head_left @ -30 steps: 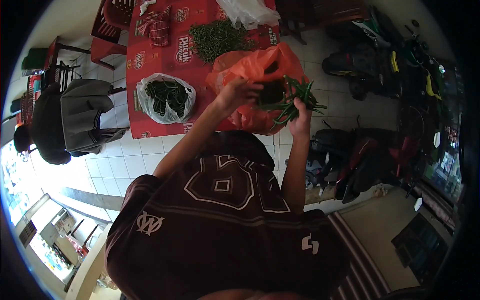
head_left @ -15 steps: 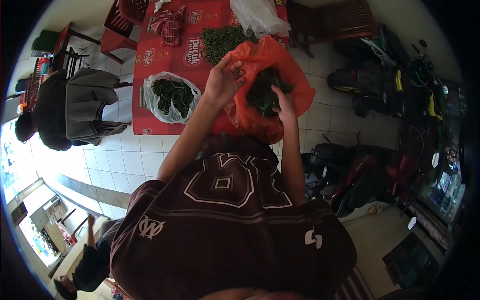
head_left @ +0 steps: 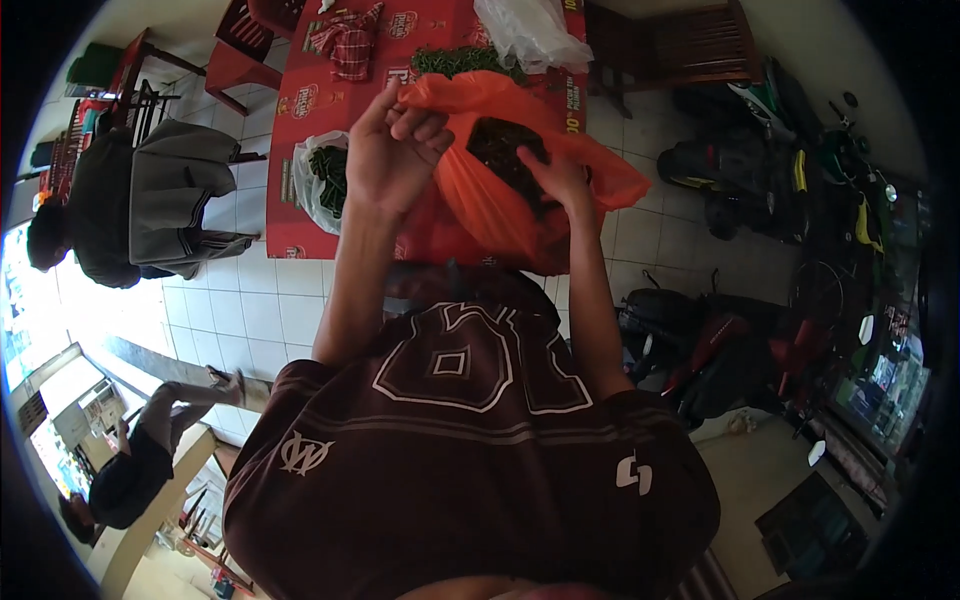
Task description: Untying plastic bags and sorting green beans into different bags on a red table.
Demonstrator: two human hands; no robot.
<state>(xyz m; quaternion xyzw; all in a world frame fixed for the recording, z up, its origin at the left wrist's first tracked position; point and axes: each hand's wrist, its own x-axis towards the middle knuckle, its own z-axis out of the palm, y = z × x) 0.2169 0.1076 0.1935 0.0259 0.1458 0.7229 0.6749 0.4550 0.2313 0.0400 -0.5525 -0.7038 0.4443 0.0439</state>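
Note:
An orange plastic bag stands gaping on the near right part of the red-covered table, with dark green contents inside. My left hand has its fingers curled at the bag's upper left rim and grips the plastic. Over the bag's mouth reaches my right hand, its thumb stretched out and some fingers partly hidden; nothing shows in it. Behind the bag lies a heap of thin green pods. A clear plastic bag of longer green pods is half covered by my left arm.
The table has a red printed cover. A checked cloth and an empty-looking clear plastic bag lie toward its far side. Wooden chairs flank it. Motorbikes are parked at right. Two people are at left, one seated.
My left hand has moved left, drawing the orange bag's rim over part of the pod heap. My right hand has shifted slightly left. The person at lower left has moved.

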